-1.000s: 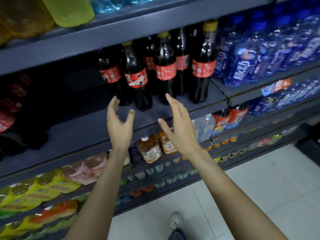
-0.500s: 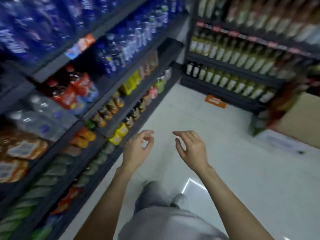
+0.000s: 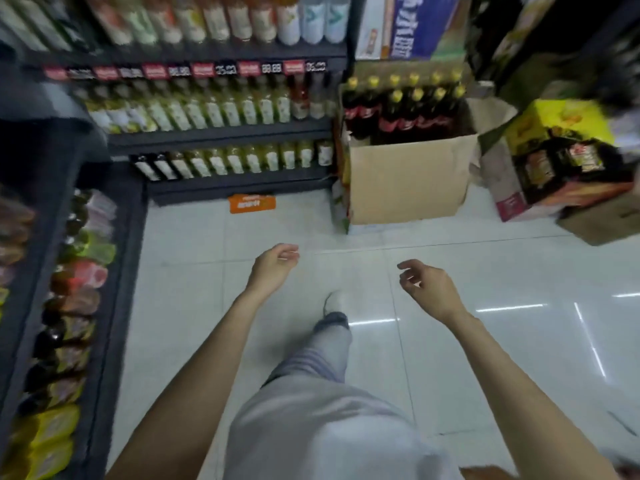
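Shop aisle, white tiled floor (image 3: 485,271). Left hand (image 3: 273,266) and right hand (image 3: 429,289) out in front above the tiles, well apart from each other. Fingers loosely curled, nothing held in either.

Far side, right of centre, standing on the floor: cardboard box (image 3: 408,181), top open, packed with upright dark cola bottles (image 3: 401,112) with yellow caps and red labels. Well apart from both hands.

Further right: yellow carton (image 3: 554,123), side cut away, dark jars (image 3: 561,161) inside, labels too blurred to read. Above the cardboard box: blue-and-white carton (image 3: 415,22).

Far shelf (image 3: 221,133), left of the box: rows of pale-labelled bottles (image 3: 207,112). Left shelf (image 3: 128,271): coloured packets (image 3: 79,271), blurred. Orange sticker (image 3: 252,203) on the floor at the foot of the far shelf.
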`<control>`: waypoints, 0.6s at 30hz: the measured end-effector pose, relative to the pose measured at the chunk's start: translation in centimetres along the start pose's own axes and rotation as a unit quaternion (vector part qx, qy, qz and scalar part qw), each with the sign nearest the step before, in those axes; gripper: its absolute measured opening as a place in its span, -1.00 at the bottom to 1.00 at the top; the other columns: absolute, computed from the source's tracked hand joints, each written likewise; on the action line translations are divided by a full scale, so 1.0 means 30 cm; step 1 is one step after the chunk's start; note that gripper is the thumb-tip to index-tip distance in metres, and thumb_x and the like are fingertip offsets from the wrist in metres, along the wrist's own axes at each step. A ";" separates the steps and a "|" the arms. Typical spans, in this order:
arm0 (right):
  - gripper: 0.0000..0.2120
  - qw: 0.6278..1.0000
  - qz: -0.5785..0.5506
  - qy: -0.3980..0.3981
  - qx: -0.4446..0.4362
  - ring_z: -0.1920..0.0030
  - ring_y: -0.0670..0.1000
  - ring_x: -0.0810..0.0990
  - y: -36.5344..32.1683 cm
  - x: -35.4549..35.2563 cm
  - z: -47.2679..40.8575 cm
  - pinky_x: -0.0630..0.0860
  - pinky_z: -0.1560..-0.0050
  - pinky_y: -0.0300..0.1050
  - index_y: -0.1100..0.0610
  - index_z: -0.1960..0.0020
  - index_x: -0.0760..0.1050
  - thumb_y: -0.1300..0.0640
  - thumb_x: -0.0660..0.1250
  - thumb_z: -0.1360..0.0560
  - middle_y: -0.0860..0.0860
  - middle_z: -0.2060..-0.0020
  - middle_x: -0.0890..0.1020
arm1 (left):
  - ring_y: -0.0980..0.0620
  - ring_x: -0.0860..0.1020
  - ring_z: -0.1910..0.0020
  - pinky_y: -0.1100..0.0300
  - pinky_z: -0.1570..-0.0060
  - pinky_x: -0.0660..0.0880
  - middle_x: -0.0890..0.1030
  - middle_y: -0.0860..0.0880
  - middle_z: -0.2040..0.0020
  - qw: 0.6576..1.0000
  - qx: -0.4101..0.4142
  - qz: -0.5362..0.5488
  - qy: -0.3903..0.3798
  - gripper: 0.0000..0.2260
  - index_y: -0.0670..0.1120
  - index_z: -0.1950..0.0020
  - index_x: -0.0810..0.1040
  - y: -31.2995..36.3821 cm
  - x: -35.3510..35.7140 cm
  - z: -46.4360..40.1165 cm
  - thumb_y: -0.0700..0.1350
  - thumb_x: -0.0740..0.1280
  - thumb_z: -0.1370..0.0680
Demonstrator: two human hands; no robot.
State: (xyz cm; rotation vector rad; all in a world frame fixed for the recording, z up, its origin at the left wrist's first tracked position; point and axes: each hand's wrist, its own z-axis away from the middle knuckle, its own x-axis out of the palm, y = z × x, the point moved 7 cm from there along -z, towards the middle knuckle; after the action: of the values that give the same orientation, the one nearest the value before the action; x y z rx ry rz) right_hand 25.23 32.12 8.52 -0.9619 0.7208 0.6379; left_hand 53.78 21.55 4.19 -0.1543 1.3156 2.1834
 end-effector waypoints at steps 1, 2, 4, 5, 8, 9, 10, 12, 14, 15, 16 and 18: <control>-0.77 1.000 -0.004 0.005 0.015 0.08 0.02 0.62 0.029 -0.073 -0.071 0.47 0.03 -0.10 0.07 -0.14 0.52 0.19 0.30 -0.50 -0.08 0.17 0.61 | 0.05 0.56 0.00 0.26 0.03 0.42 0.62 -0.03 -0.05 1.000 0.012 -0.008 -0.008 -0.82 -0.04 -0.14 0.56 0.104 0.040 -0.100 -0.17 0.31 -0.55; -0.78 1.000 -0.006 0.008 0.023 0.08 0.01 0.62 0.052 -0.142 -0.144 0.47 0.02 -0.10 0.07 -0.14 0.52 0.19 0.30 -0.50 -0.08 0.17 0.61 | 0.07 0.55 -0.01 0.24 0.01 0.43 0.61 -0.01 -0.05 0.999 0.025 -0.017 -0.014 -0.83 -0.02 -0.14 0.55 0.206 0.075 -0.193 -0.14 0.31 -0.55; -0.77 0.999 -0.010 0.012 0.030 0.10 -0.01 0.61 0.082 -0.276 -0.295 0.49 -0.02 -0.08 0.08 -0.15 0.52 0.18 0.31 -0.50 -0.08 0.16 0.61 | 0.07 0.55 -0.01 0.19 -0.06 0.48 0.60 0.02 -0.06 0.998 0.053 -0.039 -0.019 -0.83 0.01 -0.15 0.54 0.404 0.138 -0.359 -0.10 0.30 -0.56; -0.77 0.999 -0.012 0.019 0.030 0.10 -0.01 0.60 0.092 -0.342 -0.374 0.50 -0.03 -0.06 0.08 -0.16 0.52 0.19 0.31 -0.50 -0.07 0.14 0.61 | 0.06 0.56 -0.02 0.16 -0.09 0.49 0.61 0.02 -0.06 0.996 0.069 -0.048 -0.020 -0.81 0.00 -0.17 0.54 0.498 0.168 -0.437 -0.10 0.30 -0.56; -0.73 0.998 -0.028 0.042 0.027 0.13 -0.02 0.56 0.129 -0.505 -0.617 0.50 -0.04 -0.05 0.10 -0.19 0.51 0.22 0.31 -0.49 -0.05 0.13 0.60 | 0.09 0.56 0.00 0.21 -0.04 0.48 0.61 0.03 -0.04 0.994 0.096 -0.058 -0.009 -0.77 -0.05 -0.21 0.52 0.720 0.246 -0.649 -0.13 0.31 -0.56; -0.71 0.998 -0.034 0.048 0.023 0.13 -0.02 0.55 0.143 -0.544 -0.703 0.49 -0.04 -0.07 0.11 -0.19 0.51 0.24 0.31 -0.48 -0.03 0.11 0.61 | 0.09 0.55 0.00 0.22 -0.03 0.48 0.59 0.04 -0.04 0.993 0.101 -0.062 -0.007 -0.76 -0.06 -0.22 0.52 0.774 0.273 -0.713 -0.14 0.31 -0.55; -0.70 0.998 -0.039 0.051 0.016 0.12 -0.02 0.55 0.157 -0.576 -0.792 0.48 -0.04 -0.08 0.12 -0.19 0.51 0.25 0.32 -0.47 0.00 0.09 0.63 | 0.09 0.55 -0.01 0.20 -0.05 0.49 0.58 0.05 -0.05 0.993 0.103 -0.064 -0.008 -0.75 -0.05 -0.23 0.51 0.816 0.302 -0.780 -0.15 0.32 -0.55; -0.68 0.998 -0.032 0.046 0.005 0.08 0.02 0.57 0.194 -0.615 -0.978 0.48 -0.07 -0.06 0.13 -0.21 0.50 0.25 0.33 -0.46 0.04 0.03 0.64 | 0.10 0.53 -0.03 0.17 -0.09 0.48 0.57 0.04 -0.10 0.994 0.092 -0.065 -0.003 -0.70 -0.05 -0.27 0.49 0.870 0.362 -0.917 -0.14 0.34 -0.54; -0.65 0.999 0.011 0.034 -0.010 -0.03 0.11 0.56 0.234 -0.630 -1.168 0.48 -0.07 0.00 0.14 -0.24 0.48 0.22 0.34 -0.46 0.08 -0.05 0.62 | 0.11 0.51 -0.04 0.20 -0.07 0.45 0.56 0.02 -0.17 0.995 0.075 -0.067 0.011 -0.65 -0.06 -0.31 0.45 0.900 0.421 -1.046 -0.14 0.36 -0.53; -0.62 0.998 0.054 0.033 -0.029 -0.09 0.16 0.53 0.252 -0.634 -1.259 0.46 -0.09 0.05 0.14 -0.26 0.47 0.21 0.35 -0.45 0.10 -0.09 0.60 | 0.11 0.50 -0.05 0.22 -0.05 0.42 0.54 0.01 -0.19 0.996 0.064 -0.068 0.017 -0.62 -0.07 -0.33 0.43 0.906 0.452 -1.104 -0.14 0.37 -0.52; -0.59 0.992 0.104 0.034 -0.056 -0.14 0.21 0.49 0.263 -0.638 -1.350 0.42 -0.13 0.10 0.14 -0.28 0.46 0.20 0.35 -0.43 0.12 -0.12 0.57 | 0.10 0.50 -0.09 0.21 -0.06 0.42 0.52 0.00 -0.20 0.997 0.049 -0.063 0.026 -0.59 -0.08 -0.35 0.41 0.904 0.481 -1.161 -0.14 0.38 -0.52; -0.54 0.977 0.167 0.040 -0.129 -0.19 0.27 0.46 0.276 -0.643 -1.516 0.34 -0.23 0.09 0.21 -0.28 0.45 0.21 0.37 -0.39 0.18 -0.14 0.55 | 0.03 0.49 -0.19 0.13 -0.14 0.45 0.49 -0.04 -0.25 0.998 0.010 -0.043 0.042 -0.52 -0.08 -0.39 0.36 0.885 0.539 -1.264 -0.15 0.41 -0.50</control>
State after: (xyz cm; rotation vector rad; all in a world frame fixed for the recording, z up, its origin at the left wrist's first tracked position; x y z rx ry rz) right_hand -4.29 -7.81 2.09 -1.1202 0.8949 1.0112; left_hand 19.08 -12.76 -0.66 -0.2928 1.3508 2.1117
